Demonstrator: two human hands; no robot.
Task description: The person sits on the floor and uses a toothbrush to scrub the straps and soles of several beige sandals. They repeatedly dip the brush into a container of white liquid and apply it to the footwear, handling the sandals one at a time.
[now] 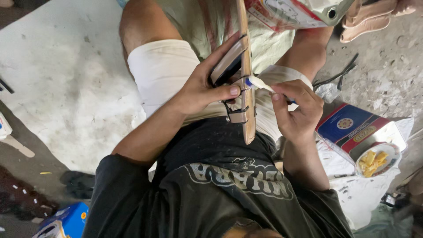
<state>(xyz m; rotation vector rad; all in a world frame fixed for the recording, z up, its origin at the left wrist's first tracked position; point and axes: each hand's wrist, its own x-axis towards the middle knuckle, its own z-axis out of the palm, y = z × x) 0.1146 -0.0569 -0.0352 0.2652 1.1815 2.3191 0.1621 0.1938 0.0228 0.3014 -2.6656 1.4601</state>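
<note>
Both hands work over the lap of a person seated on the ground. Left hand [203, 86] grips a sandal [241, 75] held on edge, fingers curled over its brown straps and the thumb pressed flat against the side of the thin tan sole. Right hand [296, 110] pinches a small white tube [261, 83], its blue-tipped nozzle touching the sandal's edge just beside the left thumb. The sandal stands upright between the knees, above pale shorts [165, 72] and a dark shirt [220, 185]. Near the right hand, on a white sheet [365, 194], lies a red and blue tin [354, 132] with an open round end showing yellow pieces inside. A black cord [339, 75] trails on the grey floor beyond the right knee. Another pale sandal [368, 20] lies at the top right. Well apart, a blue box [66, 220] sits at the lower left.
</note>
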